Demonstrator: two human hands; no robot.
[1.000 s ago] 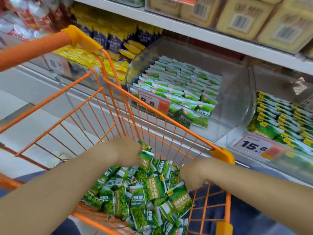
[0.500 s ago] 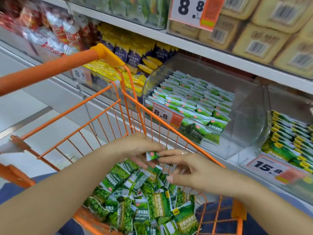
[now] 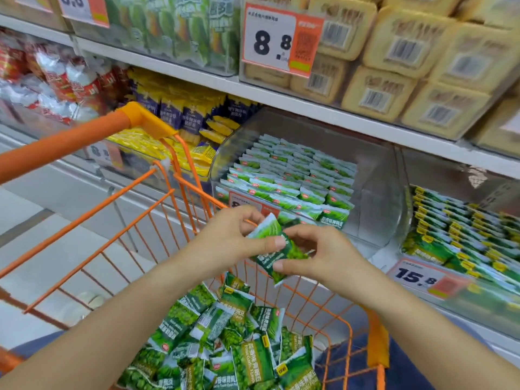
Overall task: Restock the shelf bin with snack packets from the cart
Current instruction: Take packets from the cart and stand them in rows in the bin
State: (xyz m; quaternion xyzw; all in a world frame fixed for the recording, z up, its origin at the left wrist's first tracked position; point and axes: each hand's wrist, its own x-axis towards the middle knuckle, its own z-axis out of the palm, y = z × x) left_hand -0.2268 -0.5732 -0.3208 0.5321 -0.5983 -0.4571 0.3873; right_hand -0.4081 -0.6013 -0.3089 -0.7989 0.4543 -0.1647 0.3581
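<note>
Pinching noted: green snack packet point(image 3: 277, 247) was held between left hand point(image 3: 230, 243) and right hand point(image 3: 323, 257) | both clamped on it, above cart point(image 3: 157, 235) | shelf bin point(image 3: 377, 192) beyond.

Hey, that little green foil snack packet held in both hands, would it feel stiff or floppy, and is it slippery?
The small green foil snack packet is probably soft and floppy: it bends between the left hand and right hand. Its glossy film looks somewhat slippery. It seems light, since fingertip pinches alone hold it up.
</note>
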